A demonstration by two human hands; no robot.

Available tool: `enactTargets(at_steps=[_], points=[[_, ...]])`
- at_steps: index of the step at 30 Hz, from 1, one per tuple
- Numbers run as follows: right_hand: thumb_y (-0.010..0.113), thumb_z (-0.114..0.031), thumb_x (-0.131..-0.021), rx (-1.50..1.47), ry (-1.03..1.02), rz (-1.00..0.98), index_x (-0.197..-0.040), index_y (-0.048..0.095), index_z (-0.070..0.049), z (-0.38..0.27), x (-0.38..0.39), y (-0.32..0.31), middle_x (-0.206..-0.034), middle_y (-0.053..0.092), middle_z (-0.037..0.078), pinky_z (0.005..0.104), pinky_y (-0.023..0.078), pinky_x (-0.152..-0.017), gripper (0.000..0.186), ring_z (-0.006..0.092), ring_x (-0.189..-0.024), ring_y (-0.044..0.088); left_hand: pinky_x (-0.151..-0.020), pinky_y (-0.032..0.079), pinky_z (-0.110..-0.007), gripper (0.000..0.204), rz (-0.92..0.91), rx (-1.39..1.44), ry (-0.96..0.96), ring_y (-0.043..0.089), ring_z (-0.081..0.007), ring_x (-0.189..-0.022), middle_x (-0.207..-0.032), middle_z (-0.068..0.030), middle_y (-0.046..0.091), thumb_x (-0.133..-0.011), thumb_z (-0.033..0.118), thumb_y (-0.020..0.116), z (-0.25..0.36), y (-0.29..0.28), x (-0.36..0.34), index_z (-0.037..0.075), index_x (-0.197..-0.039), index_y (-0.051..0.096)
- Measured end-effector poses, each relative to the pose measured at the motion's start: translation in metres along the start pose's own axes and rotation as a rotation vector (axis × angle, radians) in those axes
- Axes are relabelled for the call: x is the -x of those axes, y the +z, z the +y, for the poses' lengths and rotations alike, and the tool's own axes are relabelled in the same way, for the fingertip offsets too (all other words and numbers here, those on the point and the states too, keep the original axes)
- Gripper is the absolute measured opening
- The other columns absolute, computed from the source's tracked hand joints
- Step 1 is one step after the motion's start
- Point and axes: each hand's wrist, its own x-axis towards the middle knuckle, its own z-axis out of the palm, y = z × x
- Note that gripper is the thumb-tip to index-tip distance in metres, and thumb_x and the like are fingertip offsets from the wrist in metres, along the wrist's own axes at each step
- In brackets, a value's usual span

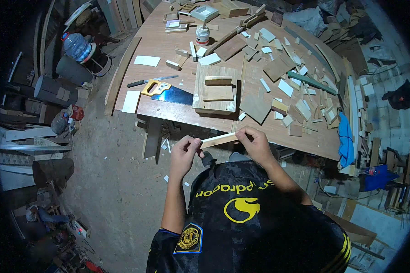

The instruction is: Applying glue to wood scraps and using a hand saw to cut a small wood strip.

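Observation:
My left hand [187,154] and my right hand [254,144] hold a narrow strip of pale wood [217,140] by its two ends, in front of my body below the table's near edge. Just beyond it on the table is a square wooden block-like piece [201,100] with two small boards on top. To its left lie a handsaw [173,95] with a yellow handle and a slim tool [139,83] with a dark handle.
The wooden table [159,109] carries many scattered offcuts, white pieces [146,60], a jar [202,36] and a blue cloth [345,141] at its right edge. A water bottle [77,46], drums [54,91] and stacked boards [29,145] stand along the left.

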Motion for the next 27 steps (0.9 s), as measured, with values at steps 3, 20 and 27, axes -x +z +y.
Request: enactTargets(at_steps=[3, 20, 27], points=[[0.064, -0.020, -0.096, -0.005, -0.052, 0.043, -0.094, 0.068, 0.002, 0.010, 0.001, -0.001, -0.080, 0.065, 0.001, 0.0243, 0.046, -0.069, 0.022, 0.0062, -0.075, 0.056, -0.059, 0.044, -0.024, 0.027, 0.001, -0.057, -0.008, 0.060, -0.0093, -0.062, -0.069, -0.0045, 0.063, -0.098, 0.020, 0.060, 0.003, 0.006, -0.002, 0.000, -0.081, 0.062], [0.068, -0.018, -0.094, -0.200, 0.086, -0.042, -0.102, 0.067, 0.000, 0.021, 0.016, -0.028, -0.087, 0.068, 0.003, 0.0209, 0.047, -0.064, 0.020, 0.0048, -0.076, 0.061, -0.075, 0.052, -0.031, 0.038, -0.237, -0.697, 0.222, 0.067, -0.0171, -0.082, -0.093, -0.0121, 0.072, -0.089, 0.029, 0.071, 0.011, 0.047, -0.003, 0.001, -0.115, 0.068], [0.068, -0.018, -0.093, -0.076, 0.149, -0.121, -0.101, 0.071, 0.001, 0.007, 0.022, -0.029, -0.090, 0.071, 0.004, 0.0243, 0.050, -0.070, 0.021, 0.0059, -0.080, 0.059, -0.063, 0.050, -0.036, 0.035, -0.298, -0.630, 0.033, 0.064, -0.0277, -0.067, -0.082, -0.0178, 0.067, -0.090, 0.030, 0.070, 0.020, 0.086, -0.001, 0.001, -0.109, 0.065]])
